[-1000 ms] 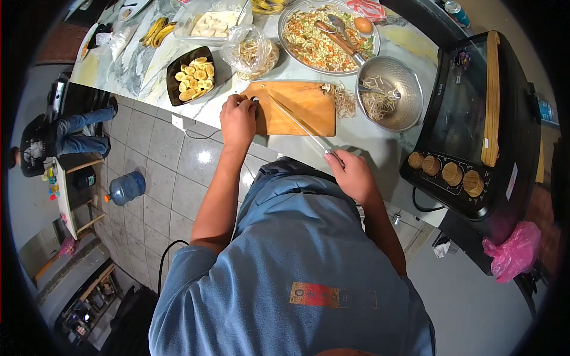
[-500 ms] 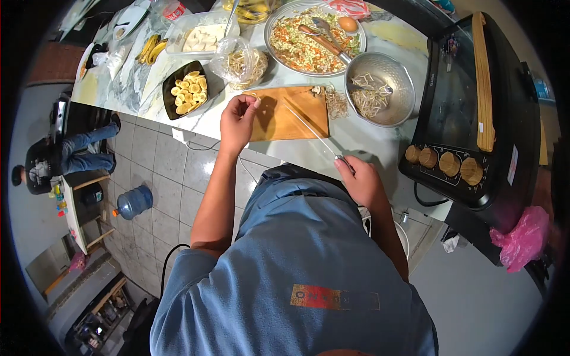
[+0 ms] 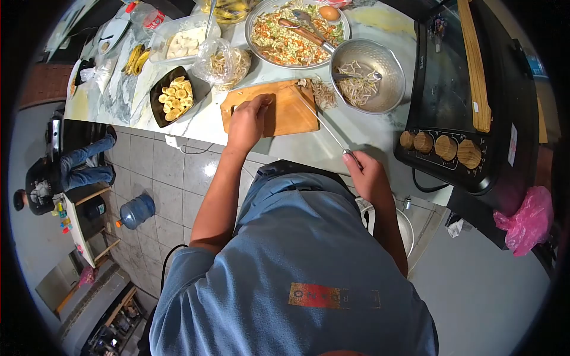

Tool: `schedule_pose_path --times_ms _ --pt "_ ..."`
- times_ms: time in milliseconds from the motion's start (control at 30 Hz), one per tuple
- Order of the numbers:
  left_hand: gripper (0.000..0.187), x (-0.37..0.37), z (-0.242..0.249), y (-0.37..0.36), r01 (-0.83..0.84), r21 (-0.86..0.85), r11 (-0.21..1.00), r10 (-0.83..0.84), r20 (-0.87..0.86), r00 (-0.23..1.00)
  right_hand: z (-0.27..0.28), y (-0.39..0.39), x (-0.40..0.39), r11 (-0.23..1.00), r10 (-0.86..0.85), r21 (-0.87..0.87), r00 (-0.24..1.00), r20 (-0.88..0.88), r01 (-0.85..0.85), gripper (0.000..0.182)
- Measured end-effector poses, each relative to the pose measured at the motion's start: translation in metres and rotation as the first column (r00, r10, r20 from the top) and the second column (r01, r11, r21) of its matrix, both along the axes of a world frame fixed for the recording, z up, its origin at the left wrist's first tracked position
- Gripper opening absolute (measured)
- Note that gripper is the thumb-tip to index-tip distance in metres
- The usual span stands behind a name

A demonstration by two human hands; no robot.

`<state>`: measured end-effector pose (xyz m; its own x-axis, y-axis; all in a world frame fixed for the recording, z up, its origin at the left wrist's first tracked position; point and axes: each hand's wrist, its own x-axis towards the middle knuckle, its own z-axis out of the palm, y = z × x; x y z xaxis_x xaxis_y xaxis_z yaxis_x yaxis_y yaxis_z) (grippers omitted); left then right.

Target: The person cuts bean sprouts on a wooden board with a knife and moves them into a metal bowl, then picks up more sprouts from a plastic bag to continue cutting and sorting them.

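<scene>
My right hand (image 3: 367, 175) is closed around the handle of a knife (image 3: 323, 121). Its thin blade slants over the right part of a wooden cutting board (image 3: 297, 115), the tip close to a small pile of bean sprout scraps (image 3: 320, 94) at the board's far right corner. Over the middle of the board, my left hand (image 3: 246, 126) has its fingers bent and drawn together; whatever they hold, if anything, is hidden. A metal pot (image 3: 392, 74) with bean sprouts (image 3: 359, 89) stands beyond the scraps. Behind the board lies a plastic bag of bean sprouts (image 3: 228, 65).
A round tray (image 3: 252, 44) of chopped vegetables carries an egg (image 3: 329, 13). To the left are a black bowl (image 3: 159, 113) of banana slices and a plastic container (image 3: 157, 53) of white pieces. A toaster oven (image 3: 445, 89) stands right. Another person (image 3: 44, 172) is far left.
My left hand has gone from a raised pinch at the board's left edge to over its middle, fingers pointing right. My right hand still grips the knife. The view has shifted slightly.
</scene>
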<state>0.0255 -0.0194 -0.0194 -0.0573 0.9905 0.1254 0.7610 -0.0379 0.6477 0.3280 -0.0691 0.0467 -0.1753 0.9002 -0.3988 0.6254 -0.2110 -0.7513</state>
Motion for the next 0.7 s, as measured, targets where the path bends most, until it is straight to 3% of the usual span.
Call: schedule_pose_path --times_ms 300,500,700 --pt "0.028 -0.025 -0.009 -0.006 -0.058 -0.056 0.997 0.058 -0.01 0.998 -0.004 0.002 -0.006 0.999 0.03 0.019 0.999 -0.028 -0.03 0.033" --pt "0.025 -0.021 -0.005 -0.008 -0.109 -0.098 0.989 0.12 0.118 0.986 0.002 0.006 -0.016 0.999 0.043 0.009 0.999 -0.012 -0.043 0.034" --pt "0.024 -0.029 -0.006 -0.012 -0.118 0.005 0.993 0.118 0.052 0.992 0.007 0.01 -0.025 0.995 0.098 0.014 0.995 -0.011 -0.098 0.033"
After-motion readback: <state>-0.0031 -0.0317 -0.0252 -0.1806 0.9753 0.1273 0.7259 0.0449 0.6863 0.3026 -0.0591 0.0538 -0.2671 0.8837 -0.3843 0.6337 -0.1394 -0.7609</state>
